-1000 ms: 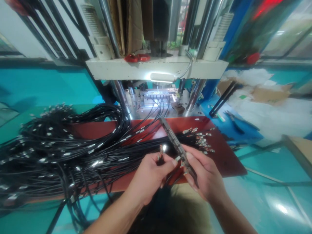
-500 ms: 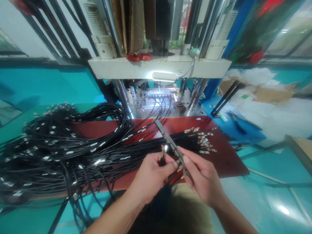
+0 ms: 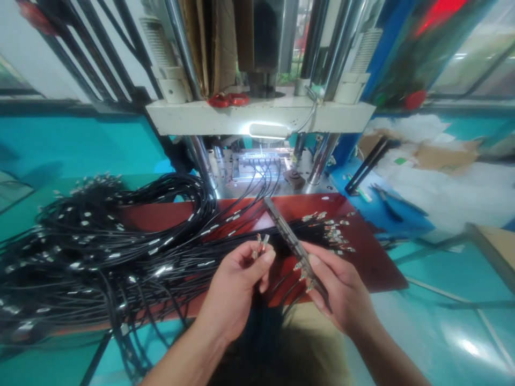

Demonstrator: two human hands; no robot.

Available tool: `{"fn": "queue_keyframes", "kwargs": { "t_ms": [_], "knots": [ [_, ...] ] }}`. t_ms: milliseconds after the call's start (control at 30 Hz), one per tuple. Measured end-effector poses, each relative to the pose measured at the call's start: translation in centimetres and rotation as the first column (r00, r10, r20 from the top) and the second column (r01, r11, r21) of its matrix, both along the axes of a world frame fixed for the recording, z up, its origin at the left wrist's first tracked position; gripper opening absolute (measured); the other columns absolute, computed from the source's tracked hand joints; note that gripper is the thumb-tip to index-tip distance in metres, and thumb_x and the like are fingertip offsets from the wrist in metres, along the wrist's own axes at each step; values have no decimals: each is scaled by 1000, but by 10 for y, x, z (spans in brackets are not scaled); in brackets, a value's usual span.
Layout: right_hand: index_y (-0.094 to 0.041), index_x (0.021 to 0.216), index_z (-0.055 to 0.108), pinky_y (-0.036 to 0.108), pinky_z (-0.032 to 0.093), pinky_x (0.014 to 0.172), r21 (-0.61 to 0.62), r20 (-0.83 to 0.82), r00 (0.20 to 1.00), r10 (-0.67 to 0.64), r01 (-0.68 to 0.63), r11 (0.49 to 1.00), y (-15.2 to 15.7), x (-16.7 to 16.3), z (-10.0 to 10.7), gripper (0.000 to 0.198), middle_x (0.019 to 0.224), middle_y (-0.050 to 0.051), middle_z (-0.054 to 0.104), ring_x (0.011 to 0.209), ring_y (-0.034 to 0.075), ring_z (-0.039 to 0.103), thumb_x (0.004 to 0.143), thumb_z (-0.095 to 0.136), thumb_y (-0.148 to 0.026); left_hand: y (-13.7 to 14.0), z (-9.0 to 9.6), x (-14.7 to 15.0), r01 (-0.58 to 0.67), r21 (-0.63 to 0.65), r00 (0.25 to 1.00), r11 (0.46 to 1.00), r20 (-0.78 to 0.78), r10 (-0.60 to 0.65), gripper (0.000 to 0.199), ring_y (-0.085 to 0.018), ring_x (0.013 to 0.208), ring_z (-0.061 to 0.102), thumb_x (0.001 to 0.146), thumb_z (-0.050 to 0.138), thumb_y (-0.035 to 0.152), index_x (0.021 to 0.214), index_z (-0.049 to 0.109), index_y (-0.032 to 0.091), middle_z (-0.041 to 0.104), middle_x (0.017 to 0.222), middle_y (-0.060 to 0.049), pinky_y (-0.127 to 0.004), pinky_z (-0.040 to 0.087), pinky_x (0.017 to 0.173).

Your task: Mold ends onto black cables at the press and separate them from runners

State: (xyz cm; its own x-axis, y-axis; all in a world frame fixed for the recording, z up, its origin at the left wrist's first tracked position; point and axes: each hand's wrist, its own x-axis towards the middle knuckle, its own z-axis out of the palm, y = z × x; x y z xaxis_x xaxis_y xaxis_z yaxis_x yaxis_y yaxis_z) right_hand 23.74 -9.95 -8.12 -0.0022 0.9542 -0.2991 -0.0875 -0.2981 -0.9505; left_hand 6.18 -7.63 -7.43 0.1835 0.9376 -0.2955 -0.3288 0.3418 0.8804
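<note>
Connectors (image 3: 264,242) between pinched thumb and fingers of left hand (image 3: 233,284); just beside, slotted bar (image 3: 285,230) in curled fingers of right hand (image 3: 341,287), slanted over red board (image 3: 374,262), cable ends (image 3: 303,274) along lower edge. Beyond, black cables (image 3: 169,252); farther, press beam (image 3: 201,119) with lit lamp (image 3: 269,131).

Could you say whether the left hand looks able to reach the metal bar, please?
Probably yes: the left hand is near the metal bar, nothing visible between, though its fingers hold cable ends.
</note>
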Motion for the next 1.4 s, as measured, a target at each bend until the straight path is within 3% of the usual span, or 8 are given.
{"fn": "queue_keyframes", "kwargs": {
  "t_ms": [133,267,467,800,1033,1200,1300,1400],
  "knots": [
    [-16,129,60,17,29,30,55,81,996,-47,43,998,-2,-2,3,56,46,-5,46,34,7,36,86,57,-52,2,3,-1,43,-59,996,997,-71,-47,25,-4,45,27,79,71,35,85,52,19,37,58,8,-17,19,40],
    [-14,126,62,17,28,29,89,116,991,-64,54,995,-3,-5,4,54,45,-5,46,34,7,37,87,55,-51,3,5,-2,103,-42,977,994,-182,-109,24,-3,45,32,80,70,36,88,54,19,42,62,7,-16,21,41],
    [-15,128,61,17,29,30,71,98,993,-61,54,996,-4,-6,0,56,51,-3,52,35,7,37,87,56,-53,3,7,5,224,-66,943,972,-237,-234,27,-2,42,26,85,63,39,74,53,16,40,54,8,-15,21,41],
    [-19,125,63,18,30,32,57,77,993,-92,88,995,-7,-11,-3,54,52,-2,53,36,7,39,85,58,-54,5,4,12,209,-119,945,971,-232,-232,28,-3,39,24,83,64,42,75,54,17,38,50,9,-16,26,40],
    [-23,128,62,20,36,35,156,204,978,-34,2,988,-9,-10,-9,49,65,2,60,42,9,46,88,55,-51,3,2,13,203,-44,956,978,-207,-207,28,-2,41,24,84,63,41,74,52,17,40,54,9,-16,25,42],
    [-19,126,63,19,30,31,63,88,993,-82,76,995,-6,-5,-1,55,51,-2,52,35,8,38,84,58,-54,7,6,0,207,20,943,978,-271,-193,33,-9,51,50,86,58,48,78,58,16,56,65,1,-21,40,49],
    [-18,127,63,21,25,27,27,72,995,-62,60,998,-5,5,5,60,43,-3,45,31,9,34,82,57,-57,7,6,-10,114,69,975,991,-199,-98,27,-11,58,54,85,62,42,86,61,15,60,68,0,-23,44,59],
    [-15,129,62,21,23,26,-12,53,998,-31,31,999,-4,12,8,65,41,-4,42,29,10,32,81,56,-58,3,2,-12,97,12,995,995,8,-97,23,-9,57,52,85,65,36,96,61,15,60,70,0,-22,42,58]
  ]
}}
